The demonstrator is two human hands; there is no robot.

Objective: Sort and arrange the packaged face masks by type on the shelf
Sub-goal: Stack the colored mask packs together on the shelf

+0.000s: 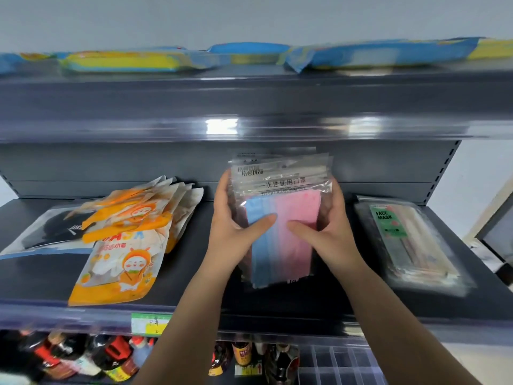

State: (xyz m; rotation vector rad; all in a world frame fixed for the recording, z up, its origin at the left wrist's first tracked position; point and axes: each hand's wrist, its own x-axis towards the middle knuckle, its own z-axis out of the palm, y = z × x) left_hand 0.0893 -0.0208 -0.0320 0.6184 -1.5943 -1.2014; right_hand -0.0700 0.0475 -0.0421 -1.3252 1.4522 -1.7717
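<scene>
A stack of clear packs with pink and blue masks (280, 187) stands tilted upright on the dark middle shelf (319, 298). My left hand (236, 218) grips its left side and my right hand (327, 220) its right side, thumbs pressed on the front. Left of them lies a fanned pile of orange cartoon mask packs (125, 234). A black-and-white mask pack (47, 234) lies flat at the far left, partly under the orange ones. To the right lies a stack of clear packs with a green FACE MASK label (408, 240).
Blue and yellow packages (133, 61) lie on the top shelf, above the dark shelf front. Bottles (111, 359) stand on the lower shelf, with a clear divider grid (341, 365) to their right. A green-yellow price tag (150, 323) sits on the shelf edge.
</scene>
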